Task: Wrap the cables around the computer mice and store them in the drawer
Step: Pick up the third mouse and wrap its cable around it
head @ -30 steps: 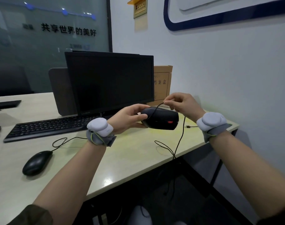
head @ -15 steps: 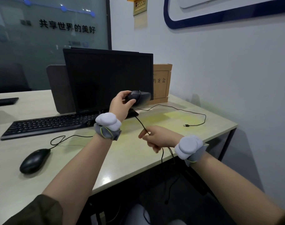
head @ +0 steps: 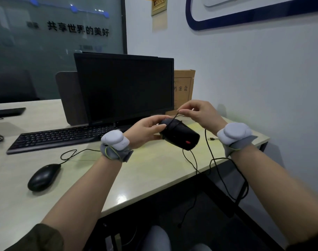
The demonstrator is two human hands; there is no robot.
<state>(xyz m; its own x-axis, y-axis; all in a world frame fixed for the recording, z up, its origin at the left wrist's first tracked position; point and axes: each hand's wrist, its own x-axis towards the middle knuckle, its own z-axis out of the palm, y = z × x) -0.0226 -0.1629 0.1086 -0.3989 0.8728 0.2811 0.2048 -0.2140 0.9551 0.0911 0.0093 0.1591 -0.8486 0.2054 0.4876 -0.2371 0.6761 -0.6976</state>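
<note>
Keyboard [head: 60, 137] before monitor [head: 125, 87], mouse [head: 43, 176] on desk [head: 145, 178] left

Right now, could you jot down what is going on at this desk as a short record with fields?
Left hand: left hand grips the black mouse above the desk
Right hand: right hand pinches the mouse cable just above that mouse
Cable: a few turns lie around the mouse; the rest hangs over the desk edge
USB plug: USB plug lies on the desk
Second mouse: second mouse sits on the desk, cable unwrapped
Drawer: not in view
</note>
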